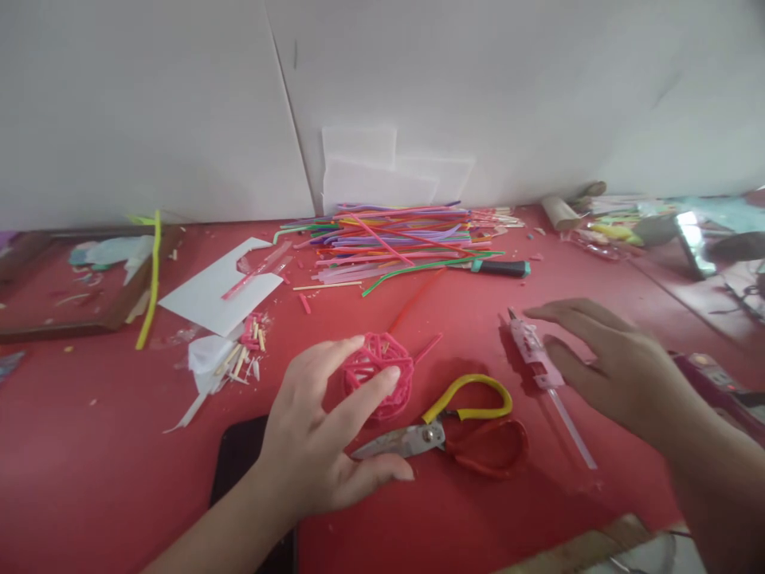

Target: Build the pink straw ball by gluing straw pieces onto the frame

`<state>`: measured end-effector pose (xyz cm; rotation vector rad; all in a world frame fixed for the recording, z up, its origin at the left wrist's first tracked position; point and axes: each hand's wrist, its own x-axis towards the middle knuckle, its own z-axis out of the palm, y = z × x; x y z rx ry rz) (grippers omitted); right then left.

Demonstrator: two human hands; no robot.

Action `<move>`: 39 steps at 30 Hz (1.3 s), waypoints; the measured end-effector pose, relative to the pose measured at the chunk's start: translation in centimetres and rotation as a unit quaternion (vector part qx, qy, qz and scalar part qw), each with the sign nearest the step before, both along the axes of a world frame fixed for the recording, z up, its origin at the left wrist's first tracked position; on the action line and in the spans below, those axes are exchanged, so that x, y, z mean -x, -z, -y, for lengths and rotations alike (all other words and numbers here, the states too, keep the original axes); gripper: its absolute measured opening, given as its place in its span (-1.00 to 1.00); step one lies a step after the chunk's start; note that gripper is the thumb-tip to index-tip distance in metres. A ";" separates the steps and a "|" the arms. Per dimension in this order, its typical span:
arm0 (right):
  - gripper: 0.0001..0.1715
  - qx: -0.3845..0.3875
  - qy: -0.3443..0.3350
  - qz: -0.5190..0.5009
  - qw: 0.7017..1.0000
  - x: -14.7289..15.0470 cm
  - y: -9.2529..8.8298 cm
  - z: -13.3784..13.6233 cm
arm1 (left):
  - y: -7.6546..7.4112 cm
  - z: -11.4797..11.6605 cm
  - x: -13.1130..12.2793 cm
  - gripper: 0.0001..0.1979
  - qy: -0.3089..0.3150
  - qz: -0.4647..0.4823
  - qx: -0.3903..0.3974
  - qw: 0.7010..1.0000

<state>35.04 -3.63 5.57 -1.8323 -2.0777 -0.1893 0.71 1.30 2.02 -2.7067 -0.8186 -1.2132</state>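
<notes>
A round openwork ball of pink straw-like strips lies on the red table, a loose end sticking out to its right. My left hand is spread over it, two fingers reaching across its near side and the thumb held apart. Whether those fingertips press on the ball I cannot tell. Scissors with one yellow and one red handle rest by the thumb. On the right, a pink glue gun lies with a clear glue stick out of its back. My right hand hovers beside it, fingers apart and holding nothing.
Colourful straw-like strips are heaped by the wall, near a black-handled tool. White paper, stick scraps and a brown tray are at left. A dark phone-like slab lies under my left wrist.
</notes>
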 end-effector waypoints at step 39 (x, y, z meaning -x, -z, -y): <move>-0.80 0.188 -0.267 -0.491 0.808 11.4 -0.2 -4.8 | 1.4 -0.4 0.5 -0.41 0.056 0.053 0.230 0.970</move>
